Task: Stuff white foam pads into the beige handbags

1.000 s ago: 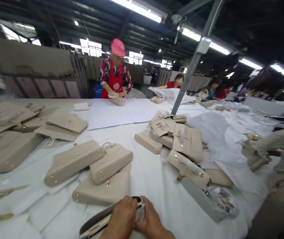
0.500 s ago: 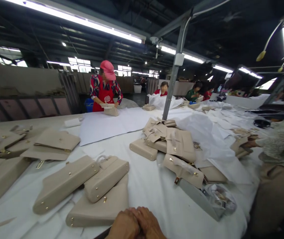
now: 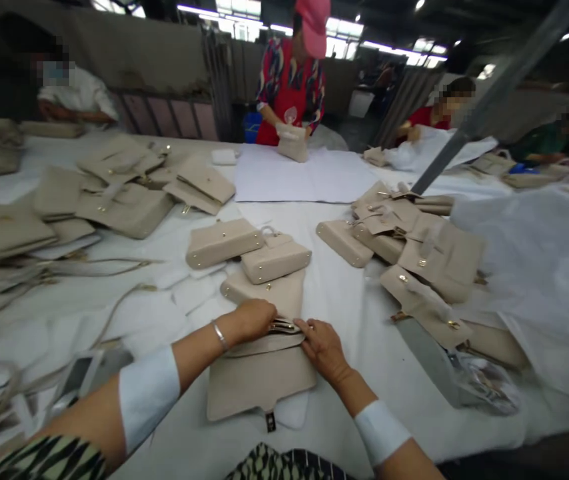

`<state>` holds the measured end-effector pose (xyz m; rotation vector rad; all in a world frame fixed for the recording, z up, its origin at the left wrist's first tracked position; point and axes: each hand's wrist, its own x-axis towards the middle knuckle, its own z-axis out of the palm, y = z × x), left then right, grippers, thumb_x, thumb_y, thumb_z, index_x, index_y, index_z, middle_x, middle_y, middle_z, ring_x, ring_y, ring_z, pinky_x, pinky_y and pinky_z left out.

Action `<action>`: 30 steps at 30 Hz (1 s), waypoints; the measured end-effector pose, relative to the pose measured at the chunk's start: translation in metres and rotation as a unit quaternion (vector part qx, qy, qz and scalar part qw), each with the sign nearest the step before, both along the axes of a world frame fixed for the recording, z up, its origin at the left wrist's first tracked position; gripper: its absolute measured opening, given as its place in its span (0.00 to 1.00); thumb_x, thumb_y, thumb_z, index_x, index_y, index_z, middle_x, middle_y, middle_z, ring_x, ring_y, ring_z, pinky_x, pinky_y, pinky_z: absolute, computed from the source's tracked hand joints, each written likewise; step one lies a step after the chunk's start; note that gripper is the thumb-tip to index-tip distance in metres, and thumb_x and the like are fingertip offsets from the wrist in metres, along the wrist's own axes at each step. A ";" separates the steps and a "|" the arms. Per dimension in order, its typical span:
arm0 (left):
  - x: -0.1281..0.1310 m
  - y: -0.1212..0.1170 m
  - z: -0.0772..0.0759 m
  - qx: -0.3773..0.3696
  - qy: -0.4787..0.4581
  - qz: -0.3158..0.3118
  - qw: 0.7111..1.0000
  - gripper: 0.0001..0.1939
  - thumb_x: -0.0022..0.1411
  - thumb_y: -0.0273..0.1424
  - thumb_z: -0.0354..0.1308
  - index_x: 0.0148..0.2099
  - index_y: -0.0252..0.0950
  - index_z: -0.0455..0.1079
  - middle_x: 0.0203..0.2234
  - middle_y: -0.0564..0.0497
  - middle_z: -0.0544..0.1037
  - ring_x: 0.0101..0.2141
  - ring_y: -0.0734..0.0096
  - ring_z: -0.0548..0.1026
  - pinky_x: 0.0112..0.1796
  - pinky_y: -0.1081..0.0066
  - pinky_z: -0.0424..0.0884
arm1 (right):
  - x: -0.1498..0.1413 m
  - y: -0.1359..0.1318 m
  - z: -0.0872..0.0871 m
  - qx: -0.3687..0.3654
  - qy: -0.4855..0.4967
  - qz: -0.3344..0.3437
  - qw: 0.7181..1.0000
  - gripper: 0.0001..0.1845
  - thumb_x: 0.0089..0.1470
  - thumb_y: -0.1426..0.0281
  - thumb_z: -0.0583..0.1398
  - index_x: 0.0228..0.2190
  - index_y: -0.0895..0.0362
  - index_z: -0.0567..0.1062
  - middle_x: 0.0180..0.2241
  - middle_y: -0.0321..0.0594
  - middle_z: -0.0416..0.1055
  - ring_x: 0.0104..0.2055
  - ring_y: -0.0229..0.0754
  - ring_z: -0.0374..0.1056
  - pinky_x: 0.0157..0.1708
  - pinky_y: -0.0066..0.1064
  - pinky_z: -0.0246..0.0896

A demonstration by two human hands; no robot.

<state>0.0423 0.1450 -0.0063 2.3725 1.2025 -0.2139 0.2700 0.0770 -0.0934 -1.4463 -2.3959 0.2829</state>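
Observation:
A beige handbag (image 3: 262, 381) lies right in front of me, its flap folded toward me with a dark metal clasp at the edge. Its mouth is parted and a zip or metal trim shows inside. My left hand (image 3: 252, 320), with a bracelet at the wrist, is closed on the left side of the opening, its fingertips partly hidden inside. On the right side, my right hand (image 3: 325, 348) pinches the rim between thumb and fingers. Just beyond lies another beige bag (image 3: 284, 290), with two more bags (image 3: 277, 257) behind it.
Piled handbags (image 3: 124, 207) cover the left, near loose straps (image 3: 119, 307). More bags (image 3: 444, 253) lie right, beside a clear plastic bag of small parts (image 3: 487, 383). A slanting metal post (image 3: 494, 100) rises there. Across the table, a person in a red apron (image 3: 289, 100) handles a bag.
My view has swung left and down. My hands, clasped together at the bottom edge before, are now apart on the opened handbag's mouth.

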 end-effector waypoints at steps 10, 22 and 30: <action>0.008 -0.019 -0.006 0.031 -0.030 0.074 0.996 0.09 0.56 0.27 0.50 0.36 0.34 0.71 0.31 0.42 0.77 0.34 0.56 0.75 0.32 0.65 0.68 | -0.029 0.007 0.011 -0.008 0.096 0.041 0.995 0.14 0.56 0.69 0.54 0.45 0.57 0.70 0.47 0.47 0.67 0.48 0.47 0.62 0.48 0.41 0.59; -0.093 -0.032 -0.003 0.012 0.017 0.176 0.984 0.07 0.57 0.27 0.50 0.34 0.39 0.68 0.26 0.51 0.76 0.30 0.64 0.73 0.28 0.70 0.63 | -0.033 0.022 0.012 -0.054 0.054 0.015 0.997 0.05 0.54 0.69 0.57 0.33 0.56 0.72 0.39 0.42 0.70 0.44 0.46 0.65 0.49 0.42 0.55; -0.066 -0.069 -0.028 0.283 0.045 0.179 0.941 0.11 0.62 0.22 0.43 0.34 0.34 0.66 0.31 0.44 0.70 0.35 0.61 0.67 0.35 0.64 0.61 | 0.001 0.009 -0.005 -0.117 0.358 -0.211 0.902 0.19 0.54 0.62 0.54 0.45 0.58 0.70 0.44 0.47 0.70 0.42 0.44 0.68 0.43 0.40 0.64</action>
